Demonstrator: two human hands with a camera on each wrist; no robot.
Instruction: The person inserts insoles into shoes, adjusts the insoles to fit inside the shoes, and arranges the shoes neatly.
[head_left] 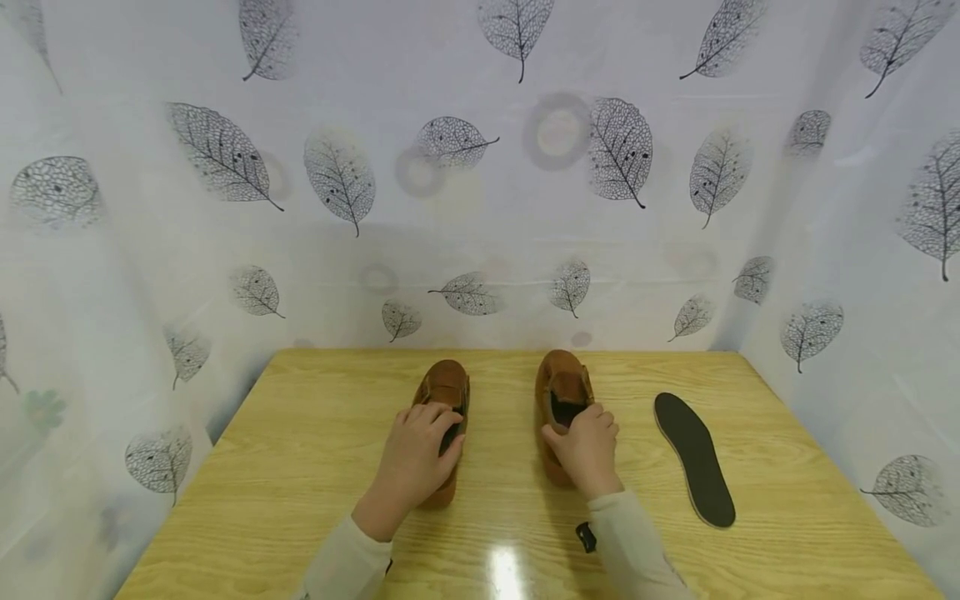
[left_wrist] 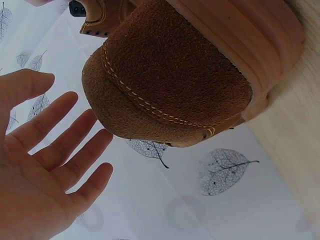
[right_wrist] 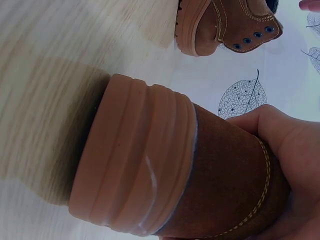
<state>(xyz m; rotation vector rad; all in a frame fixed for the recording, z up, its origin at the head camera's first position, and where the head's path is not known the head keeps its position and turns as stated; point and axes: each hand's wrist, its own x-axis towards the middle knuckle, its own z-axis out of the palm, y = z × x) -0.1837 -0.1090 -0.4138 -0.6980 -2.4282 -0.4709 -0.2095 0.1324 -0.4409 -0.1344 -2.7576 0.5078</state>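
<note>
Two brown suede shoes with yellow stitching stand side by side on the table, toes pointing away. Over the opening of the left shoe point(head_left: 447, 377) is my left hand point(head_left: 417, 454). Its fingers are spread and lightly bent beside the heel collar point(left_wrist: 100, 100) in the left wrist view, holding nothing. My right hand point(head_left: 591, 450) grips the collar at the back of the right shoe point(head_left: 557, 367), thumb on one side and fingers on the other. The right wrist view shows that shoe's thick ridged sole point(right_wrist: 135, 155) close over the tabletop.
A black insole point(head_left: 693, 458) lies flat on the wooden table point(head_left: 300, 467), to the right of the right shoe. White curtains point(head_left: 465, 225) printed with dark leaves hang behind the table and along both sides.
</note>
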